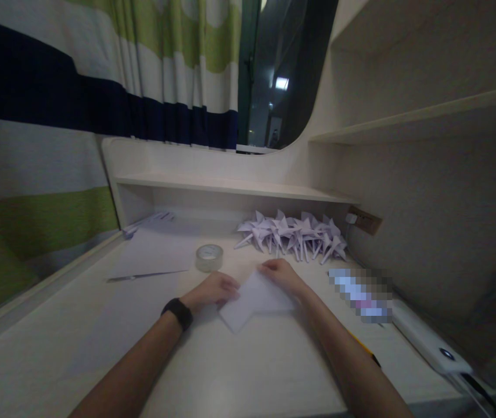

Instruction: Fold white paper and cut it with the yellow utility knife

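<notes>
Thin paper (254, 299) — light, bends easy, hold by edges. Fingers of left hand (213, 288) curl on side edge — right hand (280, 273) pinches top corner.

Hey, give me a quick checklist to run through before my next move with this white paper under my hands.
1. left hand on white paper: ok, at its left edge.
2. right hand on it: ok, at its far corner.
3. paper lying on the desk: ok.
4. tape roll apart from hands: ok.
5. pile of folded shapes out of the way: ok.
6. creases sharp: cannot tell.
</notes>
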Demonstrator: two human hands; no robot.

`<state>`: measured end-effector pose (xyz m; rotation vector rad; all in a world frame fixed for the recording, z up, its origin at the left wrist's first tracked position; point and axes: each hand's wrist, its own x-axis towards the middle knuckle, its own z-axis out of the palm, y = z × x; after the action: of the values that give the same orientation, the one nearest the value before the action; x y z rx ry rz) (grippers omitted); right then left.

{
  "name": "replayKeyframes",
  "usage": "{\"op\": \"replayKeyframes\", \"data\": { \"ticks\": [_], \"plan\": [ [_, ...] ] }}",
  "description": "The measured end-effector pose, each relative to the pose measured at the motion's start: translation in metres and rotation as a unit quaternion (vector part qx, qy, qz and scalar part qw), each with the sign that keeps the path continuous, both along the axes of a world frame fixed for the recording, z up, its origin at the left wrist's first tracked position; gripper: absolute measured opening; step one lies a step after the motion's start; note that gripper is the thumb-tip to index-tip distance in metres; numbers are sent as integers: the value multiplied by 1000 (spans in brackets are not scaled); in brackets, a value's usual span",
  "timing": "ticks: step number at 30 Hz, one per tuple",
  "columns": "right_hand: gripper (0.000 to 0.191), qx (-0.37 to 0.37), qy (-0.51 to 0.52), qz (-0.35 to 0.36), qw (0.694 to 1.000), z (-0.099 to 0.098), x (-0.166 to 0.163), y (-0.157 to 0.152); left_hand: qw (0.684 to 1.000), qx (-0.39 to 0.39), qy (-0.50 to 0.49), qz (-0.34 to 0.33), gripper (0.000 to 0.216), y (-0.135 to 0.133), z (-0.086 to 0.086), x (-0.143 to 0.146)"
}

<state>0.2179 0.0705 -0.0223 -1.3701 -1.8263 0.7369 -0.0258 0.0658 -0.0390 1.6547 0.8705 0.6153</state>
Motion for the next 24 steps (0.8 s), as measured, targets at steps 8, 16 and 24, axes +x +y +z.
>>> {"op": "replayKeyframes", "data": {
  "ticks": [8, 16, 24],
  "plan": [
    [35, -123, 180, 4, 976, -11, 2, 3, 998, 45, 34, 4, 34, 5, -4, 1],
    [35, -111, 212, -58, 969, -14, 16, 13, 998, -6, 48, 48, 35, -3, 2, 3],
    [33, -91, 216, -80, 969, -12, 18, 16, 996, 9, 65, 66, 27, 3, 4, -5]
  ]
}}
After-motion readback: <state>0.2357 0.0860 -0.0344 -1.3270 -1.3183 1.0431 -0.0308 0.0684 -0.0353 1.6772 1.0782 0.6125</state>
